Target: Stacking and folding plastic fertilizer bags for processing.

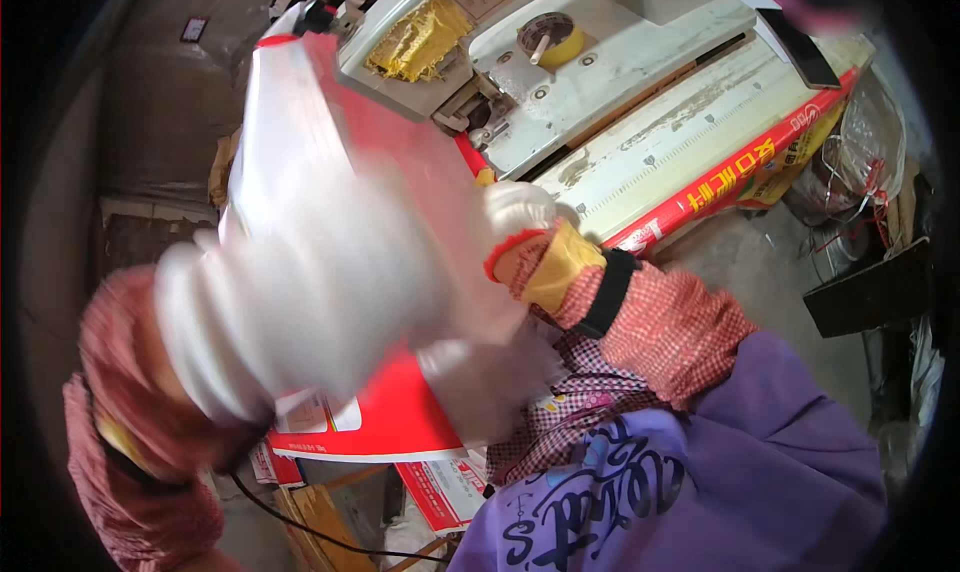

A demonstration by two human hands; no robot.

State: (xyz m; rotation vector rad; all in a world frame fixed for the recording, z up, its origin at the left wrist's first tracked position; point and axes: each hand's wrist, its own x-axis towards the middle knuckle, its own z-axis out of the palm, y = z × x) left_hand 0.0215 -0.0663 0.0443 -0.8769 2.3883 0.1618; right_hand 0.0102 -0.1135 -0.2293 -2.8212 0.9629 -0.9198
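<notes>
Head view, blurred w/ motion. Two gloved hands up on one clear plastic bag (pixel 330 182) w/ red edge, held in the air between body and machine, well above the floor.

Left hand (pixel 215 322), white glove, big and blurred in foreground: fingers curled onto bag's lower left part, gripping it. Right hand (pixel 515 217), white glove w/ red cuff over yellow wristband: closed on bag's right edge, near its middle. Both forearms in red-checked sleeves; one black strap (pixel 605 292) round right wrist.

Bag's top corner reaches up to the machine's left end. Contents of bag: cannot tell, too blurred.

One white machine bed (pixel 640 72) across top of view. On it: one roll of yellow tape (pixel 553 34) near the back edge, one crumpled yellow-gold wad (pixel 420 37) at its left corner. One long red printed strip (pixel 740 177) along the bed's front edge.

Below the bag: red-and-white printed cartons (pixel 420 442), count unclear, at least two. One purple garment (pixel 700 472) w/ dark lettering at lower right.
</notes>
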